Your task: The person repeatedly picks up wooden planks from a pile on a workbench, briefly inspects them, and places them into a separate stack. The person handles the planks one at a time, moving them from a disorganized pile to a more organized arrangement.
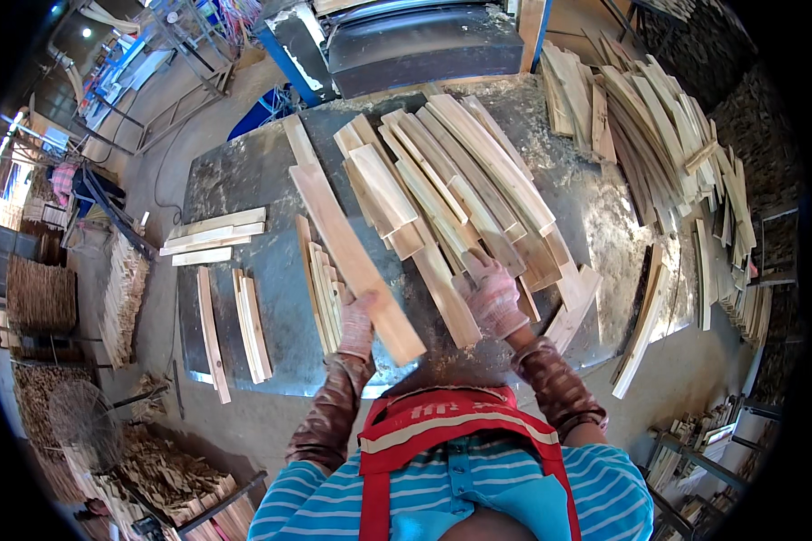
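At left of the frame, 3 short, pale wooden strips [212, 236] lie on a dark, scuffed table [262, 176]. At centre, the pinkish-white-gloved left hand [358, 326] has fingers clamped on a long, flat, light-brown wooden plank [356, 257]; right of it, the similarly gloved right hand [494, 293] touches a loose pile of pale wooden boards [492, 153], its grip impossible to tell.

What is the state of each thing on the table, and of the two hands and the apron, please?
Left hand: gloved, closed on the long board.
Right hand: gloved, touching the middle boards; grip unclear.
Long board: held near its lower end, slanting.
Middle boards: loosely piled, overlapping, ends uneven.
Crosswise boards: lying flat at left, roughly parallel.
Table: surface patchy, marked.
Apron: worn.
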Motion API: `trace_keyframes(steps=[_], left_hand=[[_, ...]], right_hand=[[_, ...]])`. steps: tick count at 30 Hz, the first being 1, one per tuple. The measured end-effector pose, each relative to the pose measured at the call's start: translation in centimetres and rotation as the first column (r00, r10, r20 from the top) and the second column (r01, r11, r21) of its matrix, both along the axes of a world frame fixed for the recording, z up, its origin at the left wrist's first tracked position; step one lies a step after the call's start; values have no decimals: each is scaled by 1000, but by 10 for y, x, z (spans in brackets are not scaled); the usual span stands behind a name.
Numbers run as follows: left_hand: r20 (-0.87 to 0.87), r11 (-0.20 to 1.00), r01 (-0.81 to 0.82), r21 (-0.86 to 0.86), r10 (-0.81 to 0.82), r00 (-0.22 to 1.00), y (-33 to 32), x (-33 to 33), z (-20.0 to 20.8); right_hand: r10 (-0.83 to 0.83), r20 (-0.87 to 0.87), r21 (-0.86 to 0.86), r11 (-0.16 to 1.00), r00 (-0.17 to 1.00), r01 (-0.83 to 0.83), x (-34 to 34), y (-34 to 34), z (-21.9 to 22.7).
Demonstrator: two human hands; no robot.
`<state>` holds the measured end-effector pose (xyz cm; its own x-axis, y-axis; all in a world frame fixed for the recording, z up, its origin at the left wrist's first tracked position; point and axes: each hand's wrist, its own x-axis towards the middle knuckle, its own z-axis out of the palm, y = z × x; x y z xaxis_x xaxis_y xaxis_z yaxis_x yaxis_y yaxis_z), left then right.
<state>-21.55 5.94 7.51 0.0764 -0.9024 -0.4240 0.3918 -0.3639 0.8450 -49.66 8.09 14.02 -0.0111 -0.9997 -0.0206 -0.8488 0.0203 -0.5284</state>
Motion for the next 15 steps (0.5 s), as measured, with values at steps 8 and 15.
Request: trace_keyframes(steps=[8, 15], left_hand=[[383, 1000, 0, 31, -12, 923, -159, 69, -32], [656, 992, -1, -126, 85, 750, -328, 109, -109]], right_hand=[[104, -79, 372, 926, 991, -67, 70, -88, 1], [205, -284, 164, 973, 937, -163, 103, -171, -66]])
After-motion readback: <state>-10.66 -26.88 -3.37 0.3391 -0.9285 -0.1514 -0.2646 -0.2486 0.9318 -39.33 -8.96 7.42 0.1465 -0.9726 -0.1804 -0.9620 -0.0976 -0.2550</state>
